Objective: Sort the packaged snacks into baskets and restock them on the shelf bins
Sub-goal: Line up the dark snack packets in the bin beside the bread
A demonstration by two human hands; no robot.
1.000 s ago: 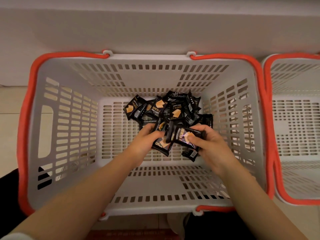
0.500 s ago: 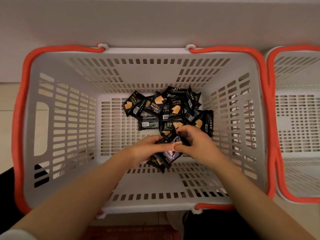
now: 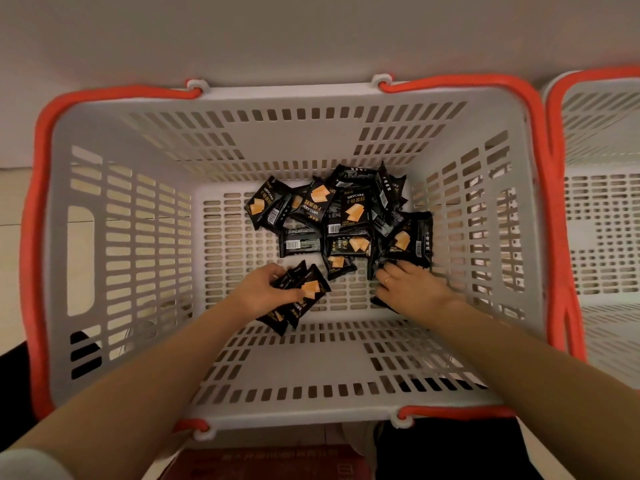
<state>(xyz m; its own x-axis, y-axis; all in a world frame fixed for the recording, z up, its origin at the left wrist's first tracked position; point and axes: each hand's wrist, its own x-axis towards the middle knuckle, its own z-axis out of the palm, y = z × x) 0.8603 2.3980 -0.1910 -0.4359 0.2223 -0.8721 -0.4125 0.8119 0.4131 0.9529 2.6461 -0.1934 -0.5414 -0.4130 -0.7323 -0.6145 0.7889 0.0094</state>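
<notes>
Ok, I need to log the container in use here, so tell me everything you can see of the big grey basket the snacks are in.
The grey basket is a deep rectangular plastic bin, its walls and floor pierced by rows of slots, with a larger cut-out in its left wall. Two orange-red handles are folded down along its rim. It stands upright on a pale floor against a wall, beside a second basket on its right. Black snack packets lie heaped on its floor, and both hands reach inside.

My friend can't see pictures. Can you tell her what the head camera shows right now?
Two bare hands reach into a grey basket with red handles: the left hand grips a few black snack packets, and the right hand reaches into the pile of matching packets on the basket floor. Part of a second basket stands beside it on the right.
</notes>
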